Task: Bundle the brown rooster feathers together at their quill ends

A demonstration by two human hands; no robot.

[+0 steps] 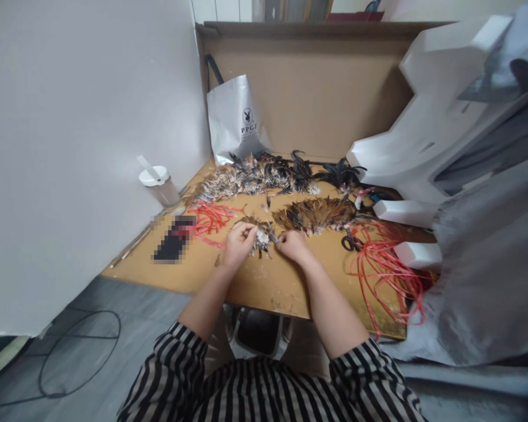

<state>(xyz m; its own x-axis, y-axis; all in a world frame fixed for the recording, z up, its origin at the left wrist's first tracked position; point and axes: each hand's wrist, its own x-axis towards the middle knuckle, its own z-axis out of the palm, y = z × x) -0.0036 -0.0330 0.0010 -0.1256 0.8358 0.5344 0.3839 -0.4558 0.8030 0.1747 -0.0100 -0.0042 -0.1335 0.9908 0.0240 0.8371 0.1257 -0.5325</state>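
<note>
A small bunch of brown, white and dark feathers point(263, 239) lies between my hands near the middle of the table. At its left side, my left hand point(239, 241) is closed in a pinch; what the fingertips grip is too small to make out. My right hand point(293, 246) pinches a dark feather at the bunch's right edge. Just behind my right hand sits a pile of golden-brown feathers point(319, 215). Farther back stretches a long heap of mixed tan, white and black feathers point(255, 174).
Red plastic strips point(213, 218) lie left of my hands, and more red strips point(389, 264) hang over the right front edge. Black-handled scissors point(351, 242) rest nearby. A lidded cup point(162, 186) stands left, a silver bag point(233, 120) at the back. White foam pieces point(449, 99) crowd the right.
</note>
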